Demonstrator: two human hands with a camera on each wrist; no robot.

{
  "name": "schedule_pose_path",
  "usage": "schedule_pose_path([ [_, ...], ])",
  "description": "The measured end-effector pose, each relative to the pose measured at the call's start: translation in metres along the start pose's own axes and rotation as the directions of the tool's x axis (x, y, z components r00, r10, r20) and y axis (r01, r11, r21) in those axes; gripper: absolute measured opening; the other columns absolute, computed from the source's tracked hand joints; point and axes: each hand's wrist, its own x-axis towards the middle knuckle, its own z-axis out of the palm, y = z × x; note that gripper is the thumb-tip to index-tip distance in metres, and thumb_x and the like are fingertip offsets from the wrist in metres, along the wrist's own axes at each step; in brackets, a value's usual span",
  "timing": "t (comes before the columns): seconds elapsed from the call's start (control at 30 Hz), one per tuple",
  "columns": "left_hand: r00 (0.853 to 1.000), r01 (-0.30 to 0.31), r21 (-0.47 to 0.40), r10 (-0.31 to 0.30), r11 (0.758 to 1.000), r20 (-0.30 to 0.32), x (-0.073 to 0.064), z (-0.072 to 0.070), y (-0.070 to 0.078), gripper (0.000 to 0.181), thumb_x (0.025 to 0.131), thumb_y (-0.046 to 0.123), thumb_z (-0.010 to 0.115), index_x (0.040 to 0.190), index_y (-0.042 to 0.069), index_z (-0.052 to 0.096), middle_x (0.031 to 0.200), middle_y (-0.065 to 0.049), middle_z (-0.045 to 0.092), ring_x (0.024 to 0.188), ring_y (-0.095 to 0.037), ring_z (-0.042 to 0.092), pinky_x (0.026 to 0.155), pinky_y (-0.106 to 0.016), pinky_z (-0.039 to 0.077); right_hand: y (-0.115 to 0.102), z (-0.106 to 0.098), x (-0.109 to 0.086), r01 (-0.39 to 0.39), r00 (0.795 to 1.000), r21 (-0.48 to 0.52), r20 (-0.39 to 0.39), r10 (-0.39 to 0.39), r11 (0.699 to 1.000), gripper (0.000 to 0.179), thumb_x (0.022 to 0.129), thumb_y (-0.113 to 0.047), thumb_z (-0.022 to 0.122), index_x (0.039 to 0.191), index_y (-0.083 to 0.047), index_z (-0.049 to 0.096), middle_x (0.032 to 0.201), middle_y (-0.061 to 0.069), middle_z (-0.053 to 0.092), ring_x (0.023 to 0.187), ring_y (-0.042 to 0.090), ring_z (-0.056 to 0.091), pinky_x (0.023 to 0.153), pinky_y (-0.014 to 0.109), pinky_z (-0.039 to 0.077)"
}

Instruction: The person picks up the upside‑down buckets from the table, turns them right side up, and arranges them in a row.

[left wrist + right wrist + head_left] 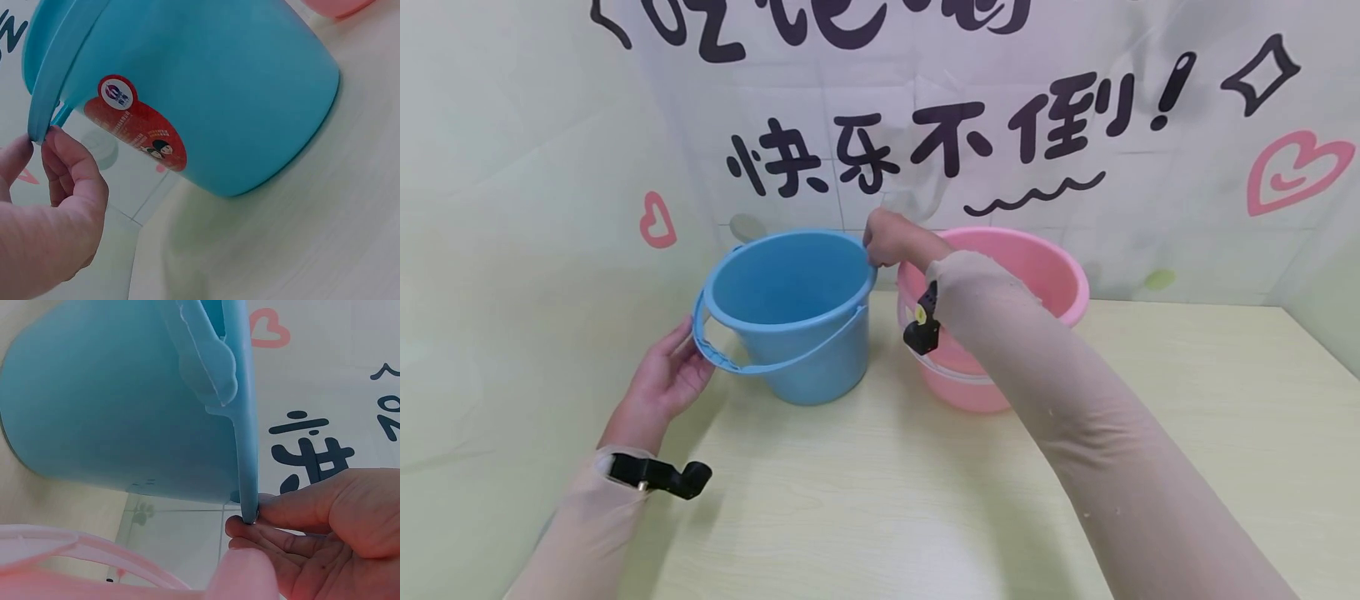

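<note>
A blue bucket point(805, 358) stands upright on the table, with its handle hanging down at the front left. At its left side, my left hand point(673, 371) pinches the bucket's edge between thumb and fingers; in the left wrist view the left hand point(62, 206) is at that edge, beside a red label point(140, 125). My right hand point(895, 237) reaches across to the bucket's right rim. Thumb and fingertips of the right hand point(325, 525) pinch this rim in the right wrist view. Under the right forearm stands a pink bucket point(1060, 267), partly hidden by the sleeve.
Both buckets stand on a pale wooden table point(850, 500), close to the back wall. A white sheet point(1187, 192) with black lettering and pink hearts covers that wall. A pale side wall point(512, 292) rises at the left. The pink bucket has a light handle point(951, 373).
</note>
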Motion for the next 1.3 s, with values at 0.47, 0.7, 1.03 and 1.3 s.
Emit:
schedule_pose_path([
  [0.47, 0.999, 0.008, 0.191, -0.001, 0.981, -0.037, 0.010, -0.011, -0.008, 0.016, 0.095, 0.015, 0.051, 0.094, 0.004, 0.063, 0.087, -0.008, 0.061, 0.078, -0.016, 0.061, 0.076, -0.024, 0.051, 0.000, 0.001, -0.001, -0.016, 1.000, -0.003, -0.001, 0.016, 1.000, 0.031, 0.084, 0.005, 0.051, 0.113, 0.005, 0.061, 0.089, 0.012, 0.060, 0.071, 0.017, 0.050, 0.057, 0.020, 0.042],
  [0.7, 0.997, 0.021, 0.200, -0.005, 0.980, -0.079, 0.013, -0.013, -0.011, 0.016, 0.093, 0.015, 0.053, 0.091, 0.003, 0.063, 0.085, -0.008, 0.061, 0.078, -0.016, 0.061, 0.077, -0.025, 0.051, 0.000, 0.001, 0.000, -0.006, 1.000, -0.004, -0.013, 0.006, 1.000, 0.029, 0.082, 0.006, 0.050, 0.109, 0.005, 0.063, 0.083, 0.011, 0.059, 0.068, 0.016, 0.050, 0.054, 0.019, 0.041],
  [1.03, 0.993, 0.025, 0.223, 0.002, 0.974, -0.119, 0.018, -0.014, -0.014, 0.013, 0.092, 0.015, 0.055, 0.091, 0.006, 0.065, 0.089, -0.008, 0.060, 0.081, -0.016, 0.061, 0.078, -0.026, 0.051, 0.001, 0.000, 0.000, -0.012, 1.000, 0.011, -0.003, 0.012, 1.000, 0.029, 0.084, 0.005, 0.050, 0.110, 0.004, 0.063, 0.085, 0.012, 0.059, 0.069, 0.017, 0.050, 0.056, 0.020, 0.041],
  [1.3, 0.991, 0.023, 0.232, 0.009, 0.972, -0.134, 0.021, -0.016, -0.017, 0.013, 0.092, 0.016, 0.056, 0.089, 0.007, 0.065, 0.086, -0.007, 0.061, 0.080, -0.016, 0.062, 0.077, -0.026, 0.051, 0.003, 0.001, 0.000, 0.002, 1.000, 0.016, -0.016, -0.002, 1.000, 0.026, 0.085, 0.004, 0.051, 0.106, 0.004, 0.065, 0.081, 0.011, 0.058, 0.067, 0.016, 0.049, 0.054, 0.019, 0.040],
])
